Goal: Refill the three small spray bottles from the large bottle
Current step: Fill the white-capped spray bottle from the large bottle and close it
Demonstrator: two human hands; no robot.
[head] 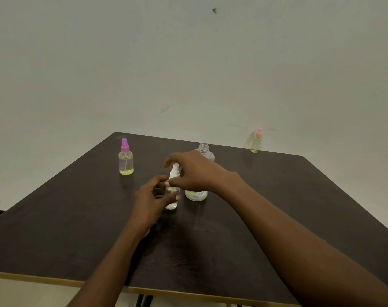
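White-capped spray bottle [173, 203] upright at mid-table, just left of the large bottle [197, 195], nearly touching. Left hand [149, 200] grips its clear body, fingers and thumb curled round it. Right hand [193, 171] arched over the white spray top [174, 170], fingertips closed on it as if to twist; screwing on or off, cannot tell. Fill level in this bottle unclear behind the fingers. Large bottle uncapped, bare threaded neck, pale yellow liquid low in the base. Purple-capped bottle [126, 160] far left, capped, well filled with yellowish liquid. Pink-capped bottle [256, 141] at the far right edge of the table [77, 218], capped, also holding liquid. Judgement: two bottles look done; the white one is third and last.
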